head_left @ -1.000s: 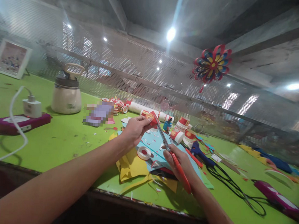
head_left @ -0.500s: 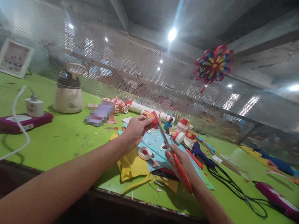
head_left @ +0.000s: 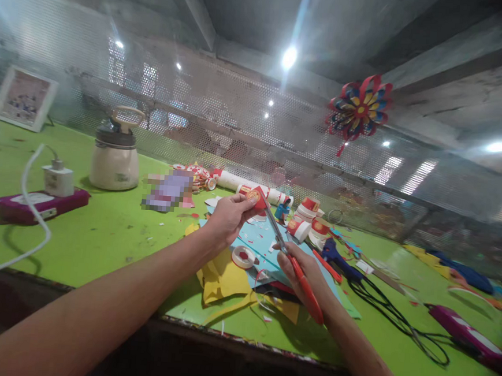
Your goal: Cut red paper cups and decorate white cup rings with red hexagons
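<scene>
Between the fingers of my left hand (head_left: 229, 220) is a small red paper piece (head_left: 259, 198) with gold print. My right hand (head_left: 303, 271) is closed round the red handles of a pair of scissors (head_left: 306, 291). The scissors' metal blades point up and left, their tips at the red paper's right edge; whether the paper lies between the blades I cannot tell. Under my hands are light blue paper sheets (head_left: 258, 238), scattered scraps and yellow paper (head_left: 222, 275). A white tape roll (head_left: 244, 257) sits just below my left hand.
Behind my hands lie red-and-white paper cups (head_left: 300, 226) and a long white paper-cup tube (head_left: 234, 181). To the right is a dark blue glue gun (head_left: 336, 257) with a black cord. At left stand a spray bottle (head_left: 114, 163) and a purple power strip (head_left: 41, 205).
</scene>
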`<state>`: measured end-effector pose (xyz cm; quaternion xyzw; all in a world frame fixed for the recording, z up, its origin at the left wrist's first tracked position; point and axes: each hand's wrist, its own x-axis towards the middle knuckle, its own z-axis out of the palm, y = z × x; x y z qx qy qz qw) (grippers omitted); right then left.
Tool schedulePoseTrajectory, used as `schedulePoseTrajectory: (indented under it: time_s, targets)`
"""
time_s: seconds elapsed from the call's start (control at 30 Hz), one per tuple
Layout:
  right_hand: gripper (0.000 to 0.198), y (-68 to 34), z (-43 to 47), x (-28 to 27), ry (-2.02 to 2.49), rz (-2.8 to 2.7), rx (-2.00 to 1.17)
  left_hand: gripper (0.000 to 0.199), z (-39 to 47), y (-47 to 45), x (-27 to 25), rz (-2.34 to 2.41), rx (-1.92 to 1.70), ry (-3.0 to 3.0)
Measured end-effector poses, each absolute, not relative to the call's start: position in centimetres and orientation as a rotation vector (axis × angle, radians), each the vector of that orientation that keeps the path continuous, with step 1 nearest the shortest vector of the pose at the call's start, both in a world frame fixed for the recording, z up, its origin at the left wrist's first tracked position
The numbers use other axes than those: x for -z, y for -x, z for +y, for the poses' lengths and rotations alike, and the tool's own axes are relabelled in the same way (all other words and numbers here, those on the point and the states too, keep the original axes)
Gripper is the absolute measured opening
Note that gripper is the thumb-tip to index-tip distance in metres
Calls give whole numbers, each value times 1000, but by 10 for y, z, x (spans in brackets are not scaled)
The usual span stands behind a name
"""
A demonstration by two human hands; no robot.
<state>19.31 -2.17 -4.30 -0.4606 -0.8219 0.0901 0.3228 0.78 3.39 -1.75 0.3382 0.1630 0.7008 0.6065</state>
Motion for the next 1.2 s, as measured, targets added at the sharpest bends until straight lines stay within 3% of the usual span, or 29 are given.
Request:
schedulePoseTrajectory:
  time_s: [1.2]
  targets:
    - [36, -192, -21, 44, 1241, -2130, -294, 21, 34, -8, 17, 388, -1605, -784]
